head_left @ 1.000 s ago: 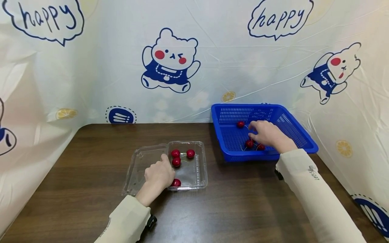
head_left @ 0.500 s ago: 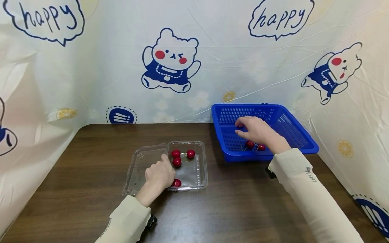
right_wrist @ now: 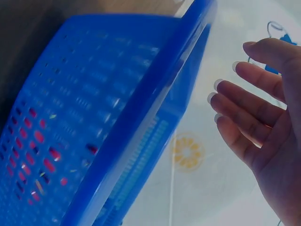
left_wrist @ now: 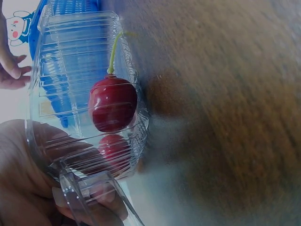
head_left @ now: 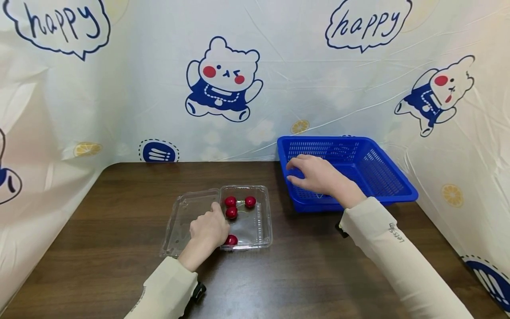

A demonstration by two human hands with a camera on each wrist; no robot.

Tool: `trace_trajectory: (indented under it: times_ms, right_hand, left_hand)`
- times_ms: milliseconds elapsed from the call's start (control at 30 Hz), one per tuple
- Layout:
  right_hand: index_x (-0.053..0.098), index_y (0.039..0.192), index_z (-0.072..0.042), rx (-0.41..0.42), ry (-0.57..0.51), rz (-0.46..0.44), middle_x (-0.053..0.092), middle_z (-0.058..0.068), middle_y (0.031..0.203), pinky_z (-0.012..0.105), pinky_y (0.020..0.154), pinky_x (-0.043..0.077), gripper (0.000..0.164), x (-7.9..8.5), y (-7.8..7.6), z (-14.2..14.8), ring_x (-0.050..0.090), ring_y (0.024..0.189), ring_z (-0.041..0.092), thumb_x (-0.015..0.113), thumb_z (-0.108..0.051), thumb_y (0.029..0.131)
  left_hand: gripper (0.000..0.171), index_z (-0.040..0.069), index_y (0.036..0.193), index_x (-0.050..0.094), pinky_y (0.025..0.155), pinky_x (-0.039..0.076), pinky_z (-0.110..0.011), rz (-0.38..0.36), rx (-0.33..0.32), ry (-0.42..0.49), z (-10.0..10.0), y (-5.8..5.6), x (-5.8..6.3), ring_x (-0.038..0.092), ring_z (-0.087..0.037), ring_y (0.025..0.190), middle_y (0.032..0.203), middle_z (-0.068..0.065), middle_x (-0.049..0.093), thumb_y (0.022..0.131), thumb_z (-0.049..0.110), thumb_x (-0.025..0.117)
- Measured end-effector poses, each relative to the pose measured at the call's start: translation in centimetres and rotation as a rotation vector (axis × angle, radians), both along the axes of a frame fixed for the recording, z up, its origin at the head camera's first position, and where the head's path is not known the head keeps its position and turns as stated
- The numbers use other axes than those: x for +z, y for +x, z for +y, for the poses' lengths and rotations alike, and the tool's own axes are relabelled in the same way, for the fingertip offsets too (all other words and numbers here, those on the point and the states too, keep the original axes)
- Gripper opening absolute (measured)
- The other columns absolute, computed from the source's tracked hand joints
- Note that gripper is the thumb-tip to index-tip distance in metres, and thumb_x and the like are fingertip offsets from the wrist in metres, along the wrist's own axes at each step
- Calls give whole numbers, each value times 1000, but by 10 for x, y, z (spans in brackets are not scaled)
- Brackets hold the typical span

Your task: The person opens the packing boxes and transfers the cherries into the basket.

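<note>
My left hand (head_left: 209, 228) grips the clear plastic clamshell box (head_left: 255, 232) where the lid (head_left: 181, 217) meets the base. In the left wrist view, its fingers lie around that hinged edge. Inside the base are several red cherries, with a cherry (head_left: 250, 202) near the back and another cherry (head_left: 231, 240) at the front left. One cherry (left_wrist: 113, 103) with a green stem shows large through the box's wall. Over the left side of the blue basket (head_left: 392, 177) hovers my right hand (head_left: 318, 175), fingers relaxed and holding nothing. It hides the cherries inside the basket in the head view.
Both containers stand on a dark brown wooden table (head_left: 119, 212). In the right wrist view, red shows through the holes of the basket's wall (right_wrist: 94, 94). A printed cloth (head_left: 159, 88) hangs behind the table and along its sides.
My right hand has moved left from the middle of the basket to over its left side, and the basket's cherries have passed out of sight behind it. My left hand stays put.
</note>
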State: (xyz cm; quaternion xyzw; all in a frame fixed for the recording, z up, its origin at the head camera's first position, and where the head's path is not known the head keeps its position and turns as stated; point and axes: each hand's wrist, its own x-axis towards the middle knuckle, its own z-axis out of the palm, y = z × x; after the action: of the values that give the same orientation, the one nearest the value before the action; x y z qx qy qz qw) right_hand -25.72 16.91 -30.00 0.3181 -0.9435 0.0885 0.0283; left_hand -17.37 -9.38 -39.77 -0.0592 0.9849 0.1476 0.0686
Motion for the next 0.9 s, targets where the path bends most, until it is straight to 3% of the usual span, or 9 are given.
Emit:
trace_trajectory:
  times_ms: [367, 700, 900]
  right_hand:
    - [68, 110, -10, 146, 64, 85, 70, 11, 101, 42, 78, 57, 28, -2, 17, -36, 62, 88, 23, 65, -28, 90]
    - [69, 102, -13, 359, 148, 155, 71, 6, 96, 36, 75, 57, 26, -25, 38, -68, 64, 87, 20, 65, -34, 88]
    - [69, 103, -13, 416, 172, 126, 71, 5, 96, 37, 74, 57, 30, -39, 49, -83, 65, 88, 20, 65, -39, 89]
  left_hand:
    - [26, -3, 104, 45, 55, 50, -51, 9, -1, 6, -1, 1, 0, 63, -39, 67, 83, -27, 69, 88, 16, 49]
    - [30, -3, 108, 45, 55, 50, -49, 2, 4, 7, -1, 0, 1, 61, -37, 63, 83, -25, 69, 88, 18, 51]
    - [30, -3, 108, 45, 55, 50, -48, -9, 7, 12, -1, 0, 0, 60, -35, 61, 79, -23, 68, 88, 19, 52]
